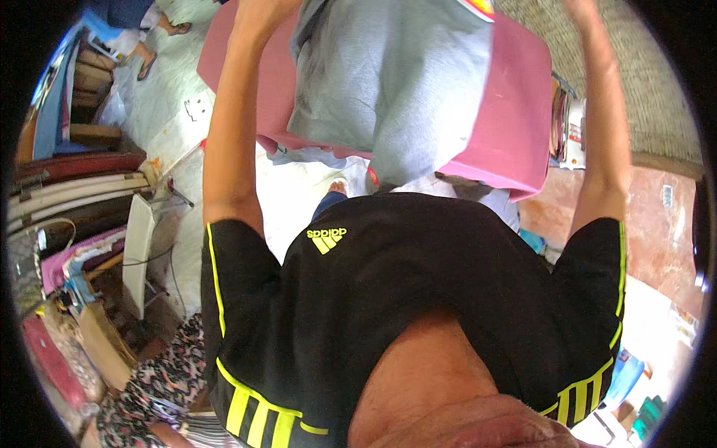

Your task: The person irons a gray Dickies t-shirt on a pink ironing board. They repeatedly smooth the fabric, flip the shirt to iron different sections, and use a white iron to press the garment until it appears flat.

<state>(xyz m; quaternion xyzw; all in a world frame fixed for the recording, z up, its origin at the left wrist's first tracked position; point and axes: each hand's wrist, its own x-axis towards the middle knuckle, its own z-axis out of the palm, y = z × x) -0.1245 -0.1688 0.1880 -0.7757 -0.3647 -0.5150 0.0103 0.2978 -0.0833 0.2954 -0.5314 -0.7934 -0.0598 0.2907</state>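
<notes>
A grey cloth (pixel 388 89), maybe a garment, lies over a table with a pink cover (pixel 515 112) and hangs down over its near edge. Its far end is cut off at the top of the picture. Beside its upper left part, my left hand (pixel 267 9) shows only in part, with the fingers out of sight. My right hand (pixel 579 6) is at the top edge, beyond the table's right side, and is mostly cut off. Both arms are stretched forward. A small red and yellow printed thing (pixel 480 7) rests at the cloth's top right.
Boards and folded panels (pixel 82 190) are stacked on the left, near a pale upright panel (pixel 139 254). Another person's sandalled foot (pixel 147 66) stands at the far left. Patterned clothing (pixel 153 381) shows at lower left. A woven mat (pixel 657 82) covers the upper right.
</notes>
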